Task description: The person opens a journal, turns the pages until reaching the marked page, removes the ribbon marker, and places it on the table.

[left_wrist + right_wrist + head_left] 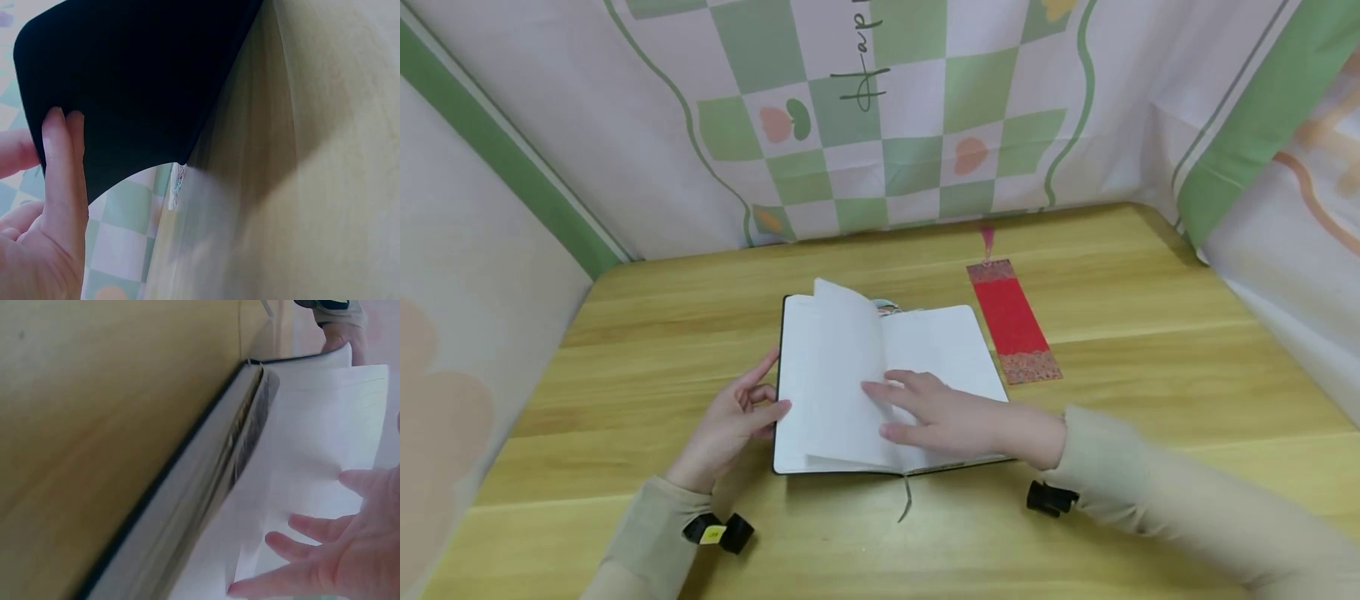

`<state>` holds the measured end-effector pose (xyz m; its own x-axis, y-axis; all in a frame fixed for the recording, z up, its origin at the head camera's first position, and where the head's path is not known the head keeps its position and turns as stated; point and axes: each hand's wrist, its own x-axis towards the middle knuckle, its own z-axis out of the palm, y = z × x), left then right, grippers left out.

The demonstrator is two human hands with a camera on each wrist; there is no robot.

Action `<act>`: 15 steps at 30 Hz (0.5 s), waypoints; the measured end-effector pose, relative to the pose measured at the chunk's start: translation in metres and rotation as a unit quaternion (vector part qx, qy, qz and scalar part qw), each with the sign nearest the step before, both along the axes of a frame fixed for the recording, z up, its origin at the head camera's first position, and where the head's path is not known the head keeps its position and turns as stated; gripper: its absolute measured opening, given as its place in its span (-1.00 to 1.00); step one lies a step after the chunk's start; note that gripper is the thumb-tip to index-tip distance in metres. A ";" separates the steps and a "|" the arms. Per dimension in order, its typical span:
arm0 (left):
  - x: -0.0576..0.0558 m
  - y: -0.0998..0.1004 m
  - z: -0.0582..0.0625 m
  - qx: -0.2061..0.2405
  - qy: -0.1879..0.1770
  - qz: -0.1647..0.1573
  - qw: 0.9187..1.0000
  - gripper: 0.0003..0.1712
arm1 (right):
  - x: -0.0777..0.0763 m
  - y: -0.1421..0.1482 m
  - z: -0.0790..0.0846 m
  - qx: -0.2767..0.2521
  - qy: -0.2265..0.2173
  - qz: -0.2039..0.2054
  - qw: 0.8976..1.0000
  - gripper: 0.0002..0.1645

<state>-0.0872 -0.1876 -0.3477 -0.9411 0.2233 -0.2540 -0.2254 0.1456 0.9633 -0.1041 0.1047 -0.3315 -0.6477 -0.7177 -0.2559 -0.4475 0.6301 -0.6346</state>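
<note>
An open notebook (940, 342) with a black cover (137, 81) and blank white pages lies on the wooden table. My left hand (733, 425) pinches its left edge, thumb on the page side and fingers behind the cover. In the left wrist view that cover is raised off the table. One page (846, 367) stands partly lifted over the left half. My right hand (936, 412) touches this page near the fold, its fingers spread and fairly straight, as the right wrist view also shows. From the lower end of the spine hangs a thin ribbon (907, 500).
Right of the notebook lies a red bookmark (1011, 321) with patterned ends and a pink tassel (988, 239). Something small and patterned (886, 307) pokes out behind the notebook's top edge. A checked cloth (880, 125) hangs along the back of the table (1150, 333).
</note>
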 end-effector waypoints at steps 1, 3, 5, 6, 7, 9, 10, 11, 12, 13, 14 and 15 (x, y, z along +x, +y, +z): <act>0.000 0.000 0.000 0.000 0.001 -0.002 1.000 -0.14 | 0.002 -0.002 -0.001 0.013 0.002 0.003 1.000 -0.23; 0.000 0.000 0.000 0.005 0.000 -0.004 1.000 -0.14 | 0.004 -0.006 -0.002 0.037 0.008 0.008 0.999 -0.22; 0.000 0.000 0.001 0.011 -0.001 -0.006 1.000 -0.15 | 0.006 -0.009 -0.003 0.058 0.011 0.012 0.998 -0.22; 0.000 0.000 0.001 0.014 -0.002 -0.006 1.000 -0.16 | 0.007 -0.011 -0.003 0.068 0.014 0.014 0.997 -0.22; 0.001 0.000 0.001 0.015 -0.003 -0.005 1.000 -0.18 | 0.007 -0.012 -0.003 0.079 0.018 0.017 0.997 -0.23; 0.001 0.000 0.002 0.018 -0.009 0.000 1.000 -0.21 | 0.007 -0.014 -0.003 0.100 0.028 0.020 0.994 -0.24; 0.001 0.000 0.002 0.020 -0.011 0.002 1.000 -0.23 | 0.007 -0.016 -0.003 0.110 0.033 0.021 0.993 -0.24; 0.001 0.000 0.002 0.020 -0.013 0.005 1.000 -0.24 | 0.007 -0.017 -0.003 0.118 0.038 0.023 0.992 -0.24; 0.001 0.000 0.002 0.023 -0.015 0.007 1.000 -0.25 | 0.007 -0.018 -0.004 0.126 0.045 0.024 0.991 -0.23; 0.001 0.000 0.002 0.025 -0.016 0.008 1.000 -0.25 | 0.008 -0.020 -0.004 0.133 0.052 0.024 0.989 -0.23; 0.001 0.000 0.001 0.028 -0.016 0.009 0.999 -0.26 | 0.009 -0.021 -0.004 0.139 0.062 0.024 0.988 -0.22; 0.002 0.000 0.001 0.027 -0.014 0.009 0.999 -0.26 | 0.010 -0.022 -0.005 0.144 0.069 0.023 0.987 -0.22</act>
<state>-0.0856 -0.1881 -0.3465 -0.9378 0.2200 -0.2684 -0.2549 0.0881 0.9629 -0.0941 0.0827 -0.3369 -0.6589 -0.6573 -0.3658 -0.5492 0.7527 -0.3631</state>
